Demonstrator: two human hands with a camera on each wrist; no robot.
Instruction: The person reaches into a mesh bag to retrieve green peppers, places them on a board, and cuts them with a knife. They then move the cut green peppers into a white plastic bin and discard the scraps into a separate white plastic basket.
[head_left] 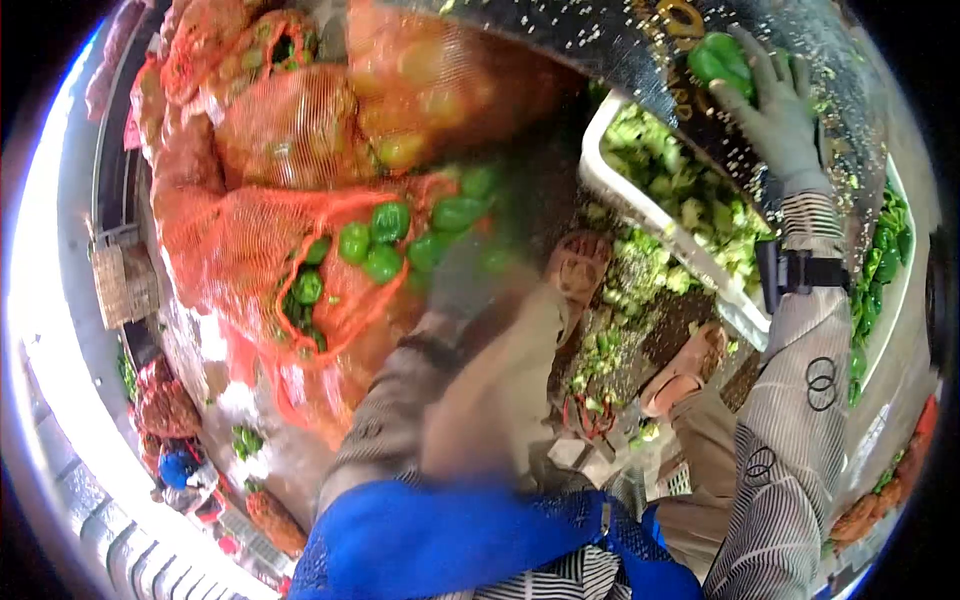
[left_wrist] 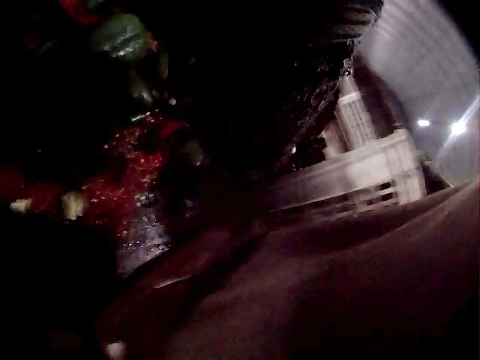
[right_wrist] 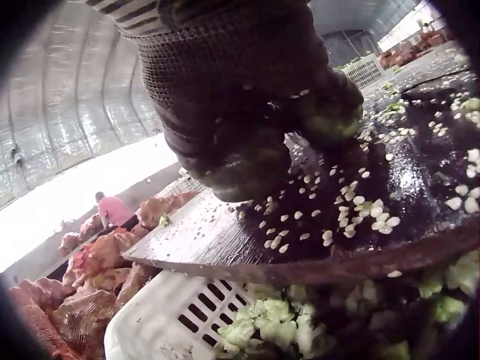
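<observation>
In the head view my gloved right hand (head_left: 778, 115) grips a green pepper (head_left: 720, 66) between thumb and fingers on the dark, seed-strewn board (head_left: 650, 95). The right wrist view shows the same gloved hand (right_wrist: 232, 112) low over the board (right_wrist: 300, 259), fingers bent down. My left hand (head_left: 472, 268) is blurred beside several green peppers (head_left: 456, 213) at the mouth of an orange mesh bag (head_left: 235, 235); its fingers cannot be made out, nor whether it holds a pepper. The left wrist view is mostly dark, with a green pepper (left_wrist: 121, 36) at upper left.
A white crate (head_left: 680, 245) of chopped green pieces (head_left: 700, 215) stands under the board's edge. Another white container (head_left: 905, 215) with green peppers (head_left: 885, 255) is at the right. More filled mesh bags (head_left: 290, 125) lie at upper left. A person in pink (right_wrist: 114, 210) is in the background.
</observation>
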